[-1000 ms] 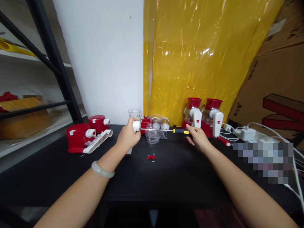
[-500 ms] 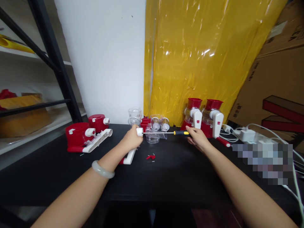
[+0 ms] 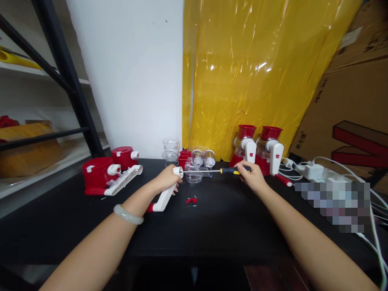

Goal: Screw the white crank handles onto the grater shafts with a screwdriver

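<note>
My left hand (image 3: 167,178) is closed around a white crank handle (image 3: 164,199) with a red grip, its hollow end turned to the right. In my right hand (image 3: 252,176) is a screwdriver (image 3: 233,170) with a black and yellow handle, held level. The long shaft points left, and its tip is at the opening of the crank handle; whether it touches a screw inside cannot be seen. Below the shaft, on the black table (image 3: 224,230), lie small red parts (image 3: 191,200) with several screws around them.
Two red bases (image 3: 98,174) and another white handle (image 3: 125,180) lie on the left. Clear plastic parts (image 3: 194,176) stand behind the shaft. Two assembled red and white grinders (image 3: 270,155) stand back right, near white cables and a charger (image 3: 314,171). A black shelf frame (image 3: 65,76) rises left.
The crank handle has tilted so more of its white arm and red grip shows below my left hand. My right hand and the screwdriver have shifted only slightly.
</note>
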{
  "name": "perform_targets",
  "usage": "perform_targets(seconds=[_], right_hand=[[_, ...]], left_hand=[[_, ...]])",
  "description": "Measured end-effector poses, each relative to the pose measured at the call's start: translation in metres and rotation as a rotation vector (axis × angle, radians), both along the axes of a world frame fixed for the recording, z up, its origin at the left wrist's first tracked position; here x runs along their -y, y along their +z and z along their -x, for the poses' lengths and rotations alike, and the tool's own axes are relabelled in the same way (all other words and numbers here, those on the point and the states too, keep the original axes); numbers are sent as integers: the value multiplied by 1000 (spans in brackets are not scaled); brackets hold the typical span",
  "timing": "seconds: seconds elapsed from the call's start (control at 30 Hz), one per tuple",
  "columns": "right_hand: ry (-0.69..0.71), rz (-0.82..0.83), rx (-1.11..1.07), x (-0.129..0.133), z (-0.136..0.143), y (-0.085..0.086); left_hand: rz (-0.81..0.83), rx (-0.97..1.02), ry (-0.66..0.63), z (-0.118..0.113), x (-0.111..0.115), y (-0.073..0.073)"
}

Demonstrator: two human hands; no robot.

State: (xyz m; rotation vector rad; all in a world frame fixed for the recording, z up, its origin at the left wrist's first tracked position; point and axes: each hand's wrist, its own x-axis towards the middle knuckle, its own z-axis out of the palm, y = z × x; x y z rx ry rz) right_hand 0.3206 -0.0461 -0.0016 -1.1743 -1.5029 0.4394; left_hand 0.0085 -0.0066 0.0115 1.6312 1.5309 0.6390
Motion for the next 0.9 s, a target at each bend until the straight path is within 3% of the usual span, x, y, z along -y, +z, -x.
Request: perform_targets(seconds=[0.1,0.23,0.4,0.67,0.9], right_hand=[[15,104,-106,-7,-1,-6],[100,362,-242,-14,-3,-10],[148,689,-224,-11,-4,-6],[-62,545,-125,-18,1,-11],[-138,275,113,-16,-1,-12]], left_hand=[[-143,-173,6,1,0,-4],[-431,-462,14,1,2,-6],[-553,-598,70,-3,9,1],[-506,-480,84,-2,7,-2],[-287,-251,76,1,-1,-6]])
